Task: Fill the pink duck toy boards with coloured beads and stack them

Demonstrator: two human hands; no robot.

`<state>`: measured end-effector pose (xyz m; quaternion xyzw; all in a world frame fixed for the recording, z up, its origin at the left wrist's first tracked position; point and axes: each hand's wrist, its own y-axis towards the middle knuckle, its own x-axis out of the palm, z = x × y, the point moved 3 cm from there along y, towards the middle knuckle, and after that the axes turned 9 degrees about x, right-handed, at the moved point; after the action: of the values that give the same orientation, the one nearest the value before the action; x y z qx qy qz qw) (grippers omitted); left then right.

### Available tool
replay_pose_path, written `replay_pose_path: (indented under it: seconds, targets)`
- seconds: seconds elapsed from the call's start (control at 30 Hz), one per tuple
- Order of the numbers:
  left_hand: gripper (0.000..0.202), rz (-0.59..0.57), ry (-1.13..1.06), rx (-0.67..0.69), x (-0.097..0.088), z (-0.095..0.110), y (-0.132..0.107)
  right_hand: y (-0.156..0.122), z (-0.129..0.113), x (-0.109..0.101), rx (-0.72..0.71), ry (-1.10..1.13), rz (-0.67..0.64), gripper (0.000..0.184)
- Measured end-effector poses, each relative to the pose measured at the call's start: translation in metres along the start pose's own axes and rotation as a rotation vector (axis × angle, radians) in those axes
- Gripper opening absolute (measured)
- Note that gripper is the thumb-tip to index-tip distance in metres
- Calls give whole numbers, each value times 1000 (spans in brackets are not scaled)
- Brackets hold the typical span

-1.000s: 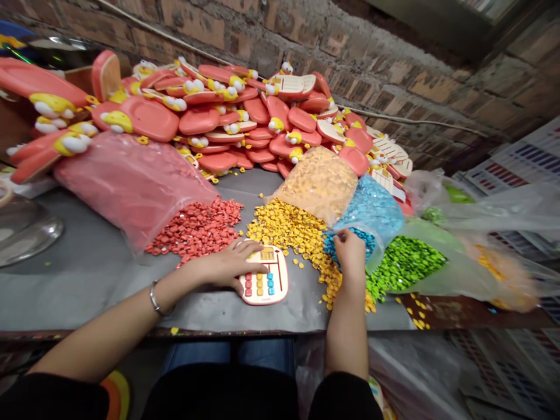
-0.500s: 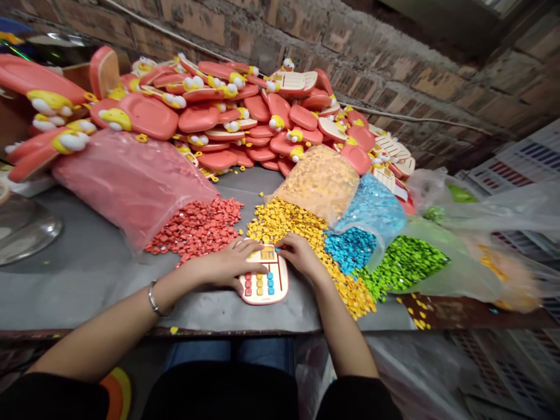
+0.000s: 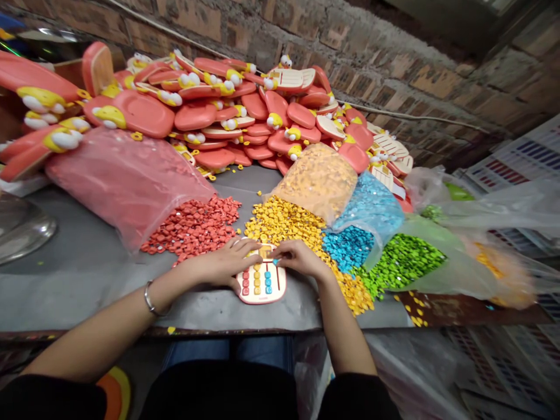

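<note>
A small pink toy calculator [image 3: 262,284] lies face up on the grey table [image 3: 79,274] before me, with rows of red, yellow and blue keys in it. My left hand [image 3: 225,263] rests on its left side and holds it down, fingers curved over its top edge. My right hand [image 3: 297,257] is at its upper right, fingertips pinched on a small blue key over the calculator. Loose keys lie just beyond: a red heap [image 3: 195,224], a yellow heap [image 3: 289,224], a blue heap [image 3: 347,248] and a green heap [image 3: 402,262].
The heaps spill from plastic bags: pink [image 3: 122,178], yellow [image 3: 321,178], blue [image 3: 371,204], green [image 3: 455,262]. A large pile of pink calculator shells [image 3: 227,111] fills the back against a brick wall. A metal bowl [image 3: 21,224] sits far left. Crates [image 3: 516,169] stand right.
My right hand left the blue heap, swung left across the yellow keys and now sits at the calculator's upper right with a blue key. My left hand stayed on the calculator.
</note>
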<state>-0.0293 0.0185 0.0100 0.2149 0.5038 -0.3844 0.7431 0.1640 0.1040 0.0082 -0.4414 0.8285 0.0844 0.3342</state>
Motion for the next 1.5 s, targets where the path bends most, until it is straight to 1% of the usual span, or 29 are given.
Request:
replay_pose_path:
  seconds: [0.07,0.17,0.23,0.33,0.43,0.47,0.5,0.53,0.57,0.63,0.7,0.73,0.83,0.87,0.9,0.93,0.97,1.0,1.03,1.1,1.17,1.23,1.3,1.4,1.47,1.5]
  targets:
    - [73,-6,-5,-4,2,-1,0,0,0,2,26,89,-33,18]
    - [79,-10,-17,-10,4,-3,0,2,1,9,67,188,-14,25]
    - [81,-10,-24,-12,6,-5,-1,3,3,15,84,231,-4,27]
    - [86,-21,-35,-25,7,-6,-1,5,4,21,98,269,-47,32]
    - [94,-47,-47,-39,5,-5,-2,3,0,18,114,290,-153,43]
    - [95,-55,-51,-40,4,-4,-2,0,-3,14,115,294,-185,46]
    - [93,-62,-54,-41,2,-3,-2,-4,-7,8,115,292,-190,47]
    - [91,-67,-57,-41,0,-2,-2,-10,-11,-1,116,277,-152,45]
    - [89,-70,-58,-43,-1,-1,-3,-18,-14,-12,126,240,-67,40]
    - [85,-73,-60,-44,-3,0,-3,-44,-13,-40,190,110,207,28]
    - [84,-69,-60,-38,-3,-1,-3,-82,1,-67,341,-57,471,24]
    - [82,-67,-56,-35,-2,-2,-3,-103,13,-80,446,-127,559,25]
    - [78,-66,-36,-26,1,-5,-3,-166,64,-112,866,-364,853,25]
    - [76,-66,-30,-21,2,-6,-3,-182,81,-118,1001,-444,899,28]
    - [76,-64,-25,-15,3,-7,-3,-193,98,-122,1097,-511,916,35]
    - [76,-62,-20,-7,3,-8,-2,-199,112,-124,1157,-559,920,44]
    - [76,-60,-15,-3,4,-8,-2,-201,124,-124,1187,-591,919,53]
    - [76,-61,-9,-2,4,-9,-2,-200,134,-123,1194,-612,917,58]
    - [75,-66,-4,-4,4,-9,-2,-196,141,-119,1183,-629,923,60]
    - [75,-73,-4,-14,4,-8,-2,-186,150,-112,1145,-661,966,55]
    - [75,-76,-13,-24,2,-7,-2,-176,154,-105,1107,-688,1041,49]
    - [75,-72,-18,-24,1,-6,-2,-173,158,-104,1082,-686,1106,45]
    - [74,-69,-16,-14,0,-5,-3,-174,165,-109,1038,-663,1132,42]
    - [73,-67,-10,-7,-1,-5,-3,-180,174,-126,949,-565,1167,37]
    - [73,-66,-6,-11,0,-5,-3,-185,178,-138,913,-451,1233,35]
    - [73,-65,-4,-12,0,-6,-3,-187,178,-143,898,-372,1288,34]
